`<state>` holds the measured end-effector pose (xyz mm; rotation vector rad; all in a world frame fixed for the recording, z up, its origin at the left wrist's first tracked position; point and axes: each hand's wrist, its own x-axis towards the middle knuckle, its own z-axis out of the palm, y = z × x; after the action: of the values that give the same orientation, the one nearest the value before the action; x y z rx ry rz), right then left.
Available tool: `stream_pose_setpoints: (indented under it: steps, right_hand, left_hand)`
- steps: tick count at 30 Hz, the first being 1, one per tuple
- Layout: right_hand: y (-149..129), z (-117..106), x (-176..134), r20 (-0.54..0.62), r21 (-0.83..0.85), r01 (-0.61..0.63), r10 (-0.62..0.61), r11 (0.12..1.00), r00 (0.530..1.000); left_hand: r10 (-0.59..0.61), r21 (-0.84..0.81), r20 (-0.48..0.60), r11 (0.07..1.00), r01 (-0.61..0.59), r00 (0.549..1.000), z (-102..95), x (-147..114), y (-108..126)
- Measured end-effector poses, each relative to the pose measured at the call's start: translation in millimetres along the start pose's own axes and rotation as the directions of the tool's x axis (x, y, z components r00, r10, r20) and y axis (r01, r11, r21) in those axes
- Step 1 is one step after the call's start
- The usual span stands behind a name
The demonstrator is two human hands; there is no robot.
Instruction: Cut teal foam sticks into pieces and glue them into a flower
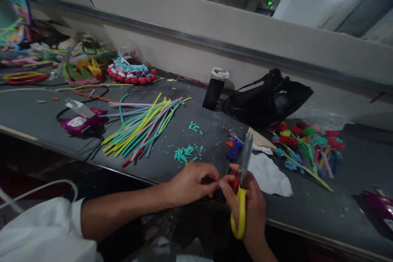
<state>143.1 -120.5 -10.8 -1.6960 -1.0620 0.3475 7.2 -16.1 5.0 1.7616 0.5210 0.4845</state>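
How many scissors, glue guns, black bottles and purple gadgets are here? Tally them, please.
Metal-bladed scissors with yellow-and-red handles: 1
Blue glue gun with orange trigger: 1
Black bottle with white lid: 1
Boxy purple gadget at left, shiny purple gadget at right edge: 2
Total: 5

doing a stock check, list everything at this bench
fuzzy craft stems: many, multicoloured, left
clipped fuzzy pieces: many, teal, centre
metal scissors: one, yellow handle, right hand
plastic glue gun: one, blue, beyond scissors
cylindrical bottle: one, black, back
slouched bag: one, black, back right
fuzzy flowers: several, multicoloured, right
crumpled sheets: several, pale, right
boxy devices: two, purple, both sides
craft clutter: many, multicoloured, back left
left hand: one, bare, front
right hand: one, bare, front
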Motion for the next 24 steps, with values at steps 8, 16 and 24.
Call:
stream_pose_setpoints:
  steps: [8,16,24]
  right_hand:
    - [9,-4,2,-0.037,-0.013,-0.075,0.074,0.997,0.997]
    - [6,-3,1,-0.038,-0.100,0.051,-0.055,0.994,0.998]
    - [1,-3,0,-0.035,-0.121,0.073,-0.078,0.990,0.996]
  left_hand:
    - [-0.208,-0.342,0.094,0.912,0.228,0.974,-4.4,5,-9]
    - [-0.249,-0.390,0.146,0.875,0.287,0.957,-6.0,9,-5]
    - [-0.299,-0.488,0.132,0.810,0.325,0.945,-6.6,9,-5]
